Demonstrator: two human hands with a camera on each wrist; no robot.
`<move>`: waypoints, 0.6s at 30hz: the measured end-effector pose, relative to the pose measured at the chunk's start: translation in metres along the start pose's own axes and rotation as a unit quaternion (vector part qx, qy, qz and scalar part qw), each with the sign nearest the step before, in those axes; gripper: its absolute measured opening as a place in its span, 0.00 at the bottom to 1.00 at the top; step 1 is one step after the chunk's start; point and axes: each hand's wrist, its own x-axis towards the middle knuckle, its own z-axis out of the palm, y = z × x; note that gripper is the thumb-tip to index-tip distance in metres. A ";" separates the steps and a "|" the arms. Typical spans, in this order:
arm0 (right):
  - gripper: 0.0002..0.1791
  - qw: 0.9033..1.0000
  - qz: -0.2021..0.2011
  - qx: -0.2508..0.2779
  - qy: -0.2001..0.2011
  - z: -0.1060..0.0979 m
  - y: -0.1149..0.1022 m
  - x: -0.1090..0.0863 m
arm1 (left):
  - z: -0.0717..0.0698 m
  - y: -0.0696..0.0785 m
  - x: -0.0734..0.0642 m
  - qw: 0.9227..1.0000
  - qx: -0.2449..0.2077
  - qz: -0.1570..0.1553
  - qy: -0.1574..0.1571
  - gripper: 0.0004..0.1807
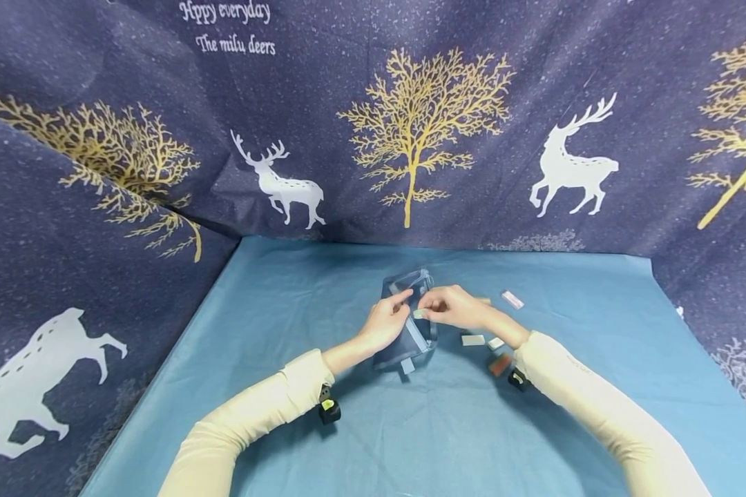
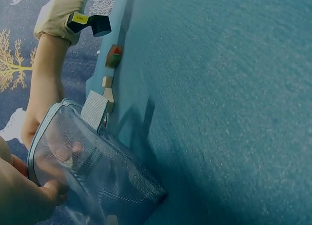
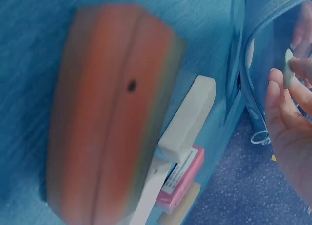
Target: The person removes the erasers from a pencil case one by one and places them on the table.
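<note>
My left hand point(image 1: 385, 324) grips the zipped rim of a blue mesh pouch point(image 2: 109, 159), holding its mouth apart. In the head view the pouch lies slanted on the blue cloth. At its opening my right hand point(image 1: 455, 307) pinches a small pale green eraser point(image 3: 288, 71) between thumb and fingers. Through the mesh in the left wrist view, the right fingers show inside the mouth. A pale tab point(image 1: 407, 366) sticks out from the pouch's near end.
Right of the pouch lie a white block-like eraser point(image 1: 472, 339), a smaller white one point(image 1: 495, 343) and a red-orange, green-edged block point(image 1: 500, 364). A pink-and-white eraser point(image 1: 512, 299) lies farther back, with a tan piece point(image 3: 181, 205) near it. Printed fabric walls point(image 1: 360, 193) stand behind and left.
</note>
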 end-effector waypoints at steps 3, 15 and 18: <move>0.07 1.000 0.003 0.000 0.001 -0.002 0.002 -0.002 | 0.002 0.001 0.000 1.000 0.004 -0.001 0.000 0.25; 0.08 1.000 0.024 0.017 -0.003 -0.009 0.011 -0.012 | 0.006 0.003 0.000 0.997 0.055 0.047 -0.017 0.27; 0.08 0.999 0.041 0.020 -0.003 -0.013 0.012 -0.014 | 0.008 0.004 0.000 0.996 0.065 0.051 -0.018 0.28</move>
